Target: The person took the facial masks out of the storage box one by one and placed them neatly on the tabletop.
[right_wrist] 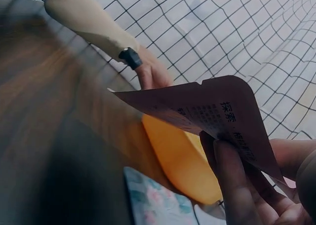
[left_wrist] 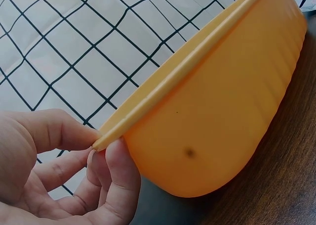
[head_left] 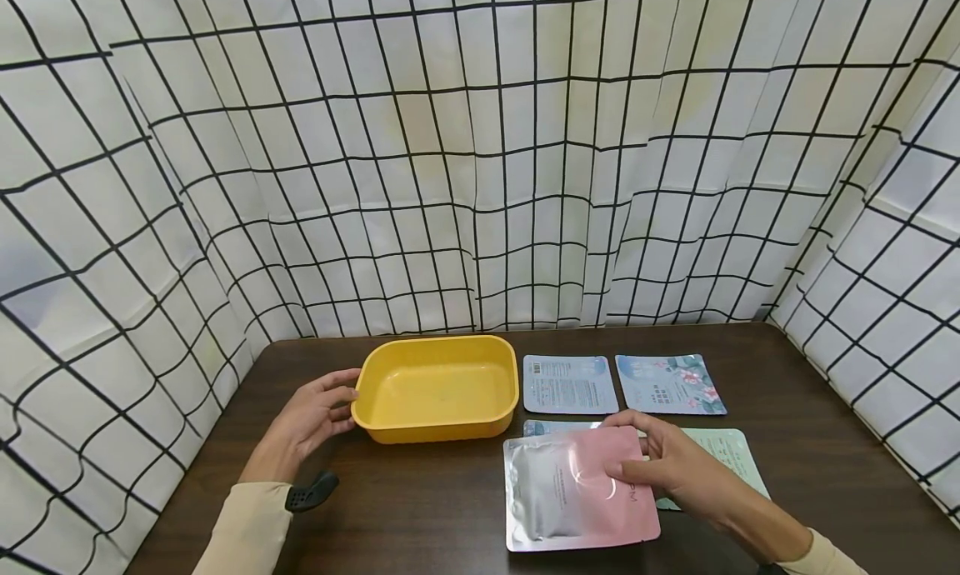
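Note:
At the left end of the yellow plastic basin point(head_left: 438, 432), my left hand point(head_left: 315, 417) pinches the rim. The left wrist view shows thumb and fingers on either side of that rim point(left_wrist: 148, 104). My right hand point(head_left: 667, 467) grips a pink and silver face mask packet point(head_left: 555, 496) by its right side, thumb on top. In the right wrist view the packet point(right_wrist: 207, 109) is seen tilted, with printed text on its underside. It overlaps a blue packet point(head_left: 555, 427) and lies beside a green packet point(head_left: 723, 450), partly hidden by my right hand.
Behind the held packet, a pale blue packet with printed text point(head_left: 570, 385) and a floral blue one point(head_left: 670, 385) lie flat on the dark wooden table point(head_left: 420, 508). White cloth with black grid lines point(head_left: 450, 183) encloses the back and sides.

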A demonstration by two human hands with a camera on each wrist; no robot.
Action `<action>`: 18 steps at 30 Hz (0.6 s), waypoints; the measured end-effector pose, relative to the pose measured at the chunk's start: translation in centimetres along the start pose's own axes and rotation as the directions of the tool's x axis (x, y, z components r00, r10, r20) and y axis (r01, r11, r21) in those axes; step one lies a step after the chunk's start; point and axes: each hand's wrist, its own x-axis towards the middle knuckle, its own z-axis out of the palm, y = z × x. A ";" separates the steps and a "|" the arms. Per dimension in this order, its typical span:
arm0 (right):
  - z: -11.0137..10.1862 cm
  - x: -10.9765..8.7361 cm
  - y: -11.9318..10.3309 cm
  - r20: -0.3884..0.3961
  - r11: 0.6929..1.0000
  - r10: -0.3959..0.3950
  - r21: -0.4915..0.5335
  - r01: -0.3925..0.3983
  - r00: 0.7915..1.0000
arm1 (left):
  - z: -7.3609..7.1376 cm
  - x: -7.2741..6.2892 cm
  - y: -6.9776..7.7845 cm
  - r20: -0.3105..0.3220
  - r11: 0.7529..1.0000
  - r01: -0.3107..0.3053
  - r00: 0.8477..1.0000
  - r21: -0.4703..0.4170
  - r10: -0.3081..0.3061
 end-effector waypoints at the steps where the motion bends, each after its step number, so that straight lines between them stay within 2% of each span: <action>1: 0.0 -0.3 0.2 0.007 1.000 0.001 0.007 -0.001 1.000 | 0.0 0.0 0.0 -0.002 1.000 0.002 1.000 -0.001 -0.002; 13: 0.1 -2.9 3.1 0.105 0.991 0.048 0.119 -0.060 0.993 | 0.0 0.0 0.1 0.003 1.000 -0.003 1.000 0.007 0.003; 18: 0.2 -3.5 4.3 0.145 0.986 0.019 0.162 -0.043 0.989 | 0.0 -0.1 0.0 0.002 1.000 -0.001 1.000 0.003 0.001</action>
